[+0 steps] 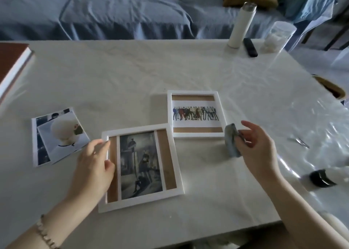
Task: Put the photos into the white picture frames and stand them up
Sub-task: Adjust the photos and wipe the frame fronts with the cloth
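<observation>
Left hand (92,165) rests open on lower-centre frame (141,197); right hand (255,144) grips, seemingly, a cloth (231,141). Photos (140,164) are in; standing upright likely next.

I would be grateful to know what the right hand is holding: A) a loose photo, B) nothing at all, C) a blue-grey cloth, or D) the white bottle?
C: the right hand grips a blue-grey cloth just beside the far white frame.
</observation>
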The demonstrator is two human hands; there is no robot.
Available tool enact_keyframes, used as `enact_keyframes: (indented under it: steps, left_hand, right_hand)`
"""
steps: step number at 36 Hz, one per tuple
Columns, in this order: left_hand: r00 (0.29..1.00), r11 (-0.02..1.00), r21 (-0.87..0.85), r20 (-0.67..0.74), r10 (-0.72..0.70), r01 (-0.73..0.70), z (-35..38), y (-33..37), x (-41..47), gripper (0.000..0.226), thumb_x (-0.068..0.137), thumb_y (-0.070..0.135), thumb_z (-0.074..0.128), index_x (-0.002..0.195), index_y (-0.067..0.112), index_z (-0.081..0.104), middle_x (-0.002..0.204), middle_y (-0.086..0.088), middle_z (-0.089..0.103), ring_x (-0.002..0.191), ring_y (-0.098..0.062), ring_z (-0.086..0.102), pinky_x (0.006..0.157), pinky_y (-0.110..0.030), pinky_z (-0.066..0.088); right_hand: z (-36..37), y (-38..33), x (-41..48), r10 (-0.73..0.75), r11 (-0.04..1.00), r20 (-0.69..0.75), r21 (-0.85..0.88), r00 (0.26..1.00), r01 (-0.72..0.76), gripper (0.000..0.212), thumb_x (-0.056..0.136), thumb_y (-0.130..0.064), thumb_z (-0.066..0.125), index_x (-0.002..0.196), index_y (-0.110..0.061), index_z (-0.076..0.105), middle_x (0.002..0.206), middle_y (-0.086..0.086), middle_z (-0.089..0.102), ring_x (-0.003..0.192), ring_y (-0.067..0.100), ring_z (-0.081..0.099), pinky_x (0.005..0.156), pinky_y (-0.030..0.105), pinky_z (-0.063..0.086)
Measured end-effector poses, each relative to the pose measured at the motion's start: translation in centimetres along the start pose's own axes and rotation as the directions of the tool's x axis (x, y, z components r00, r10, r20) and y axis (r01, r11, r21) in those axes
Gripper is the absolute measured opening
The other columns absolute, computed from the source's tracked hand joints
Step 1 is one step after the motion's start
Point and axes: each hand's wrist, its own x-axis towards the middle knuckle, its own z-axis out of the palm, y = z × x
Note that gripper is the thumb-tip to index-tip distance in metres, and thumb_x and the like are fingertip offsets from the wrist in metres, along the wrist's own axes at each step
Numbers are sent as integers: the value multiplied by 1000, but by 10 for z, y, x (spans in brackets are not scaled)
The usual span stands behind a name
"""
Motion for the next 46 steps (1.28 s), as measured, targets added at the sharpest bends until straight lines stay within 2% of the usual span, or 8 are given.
enact_keyframes:
  steps: [8, 14, 19, 29, 34, 38, 41, 46]
  left_hand:
    - [998, 999, -19, -26, -49, 49, -9, -27, -4, 47, 81, -12, 53, 127, -3, 49, 131, -19, 47, 117, -39, 47, 97, -44, 41]
    - [991, 998, 39, -121, 54, -49, -15, -21, -5, 36, 88, 20, 46, 120, 6, 55, 123, -11, 54, 117, -32, 47, 100, -31, 28]
    - [965, 853, -484, 59, 254, -195, -32, 7, -13, 57, 75, 51, 66, 126, 37, 43, 129, 24, 44, 115, 10, 39, 96, -8, 30]
    - [965, 685, -726, 140, 221, -52, -32, 4, -20, 16, 79, 3, 67, 82, 18, 66, 70, 15, 66, 66, 1, 60, 67, -13, 47]
    - [962, 781, -613, 124, 244, -120, -32, -6, -22, 8, 83, 15, 65, 90, 18, 67, 80, 12, 68, 75, -3, 63, 71, -20, 51]
    - [976, 973, -99, 43, 215, -210, -24, -29, -18, 35, 80, 37, 55, 104, 15, 67, 109, 0, 68, 104, -16, 62, 90, -24, 45]
    - [957, 975, 87, 224, 183, -206, -25, -31, -16, 63, 83, 56, 46, 136, 22, 42, 147, 8, 34, 140, -13, 24, 111, -27, 9]
    - [902, 942, 229, 411, 136, -247, -31, -33, -7, 65, 88, 58, 38, 145, 32, 19, 155, 16, 6, 142, -5, -3, 115, -33, -7]
  right_hand:
    - [48, -45, -17, 161, 953, 392, 176, 905, -246, 16, 76, -6, 68, 87, -15, 73, 76, -3, 71, 71, 8, 63, 71, 21, 52]
    - [74, -69, -32, 50, 957, 522, 218, 852, -190, 17, 80, -3, 63, 78, -18, 70, 65, -4, 69, 64, 8, 62, 60, 22, 47]
    - [88, -87, -54, -174, 983, 634, 154, 754, 98, 30, 82, -4, 59, 75, -32, 64, 66, -16, 68, 59, 1, 61, 55, 12, 48]
    - [101, -79, -67, -129, 992, 794, 103, 595, 79, 43, 50, -45, 83, 88, -33, 66, 85, -4, 71, 79, 10, 66, 73, 20, 53]
    - [108, -68, -66, -113, 987, 748, 9, 654, 160, 15, 70, -21, 74, 66, -26, 60, 57, -6, 58, 54, 7, 49, 53, 19, 38]
    - [108, -66, -55, -65, 992, 686, -35, 724, 123, 14, 79, -13, 66, 72, -21, 56, 57, -10, 61, 50, 4, 51, 50, 17, 43]
    - [105, -69, -44, -57, 996, 589, -28, 806, 90, 11, 81, -12, 63, 79, -21, 58, 64, 7, 68, 59, 24, 62, 57, 39, 52]
    - [109, -73, -34, -259, 933, 455, -112, 852, 343, 19, 85, -6, 58, 91, -24, 64, 68, 0, 68, 61, 15, 63, 63, 28, 55]
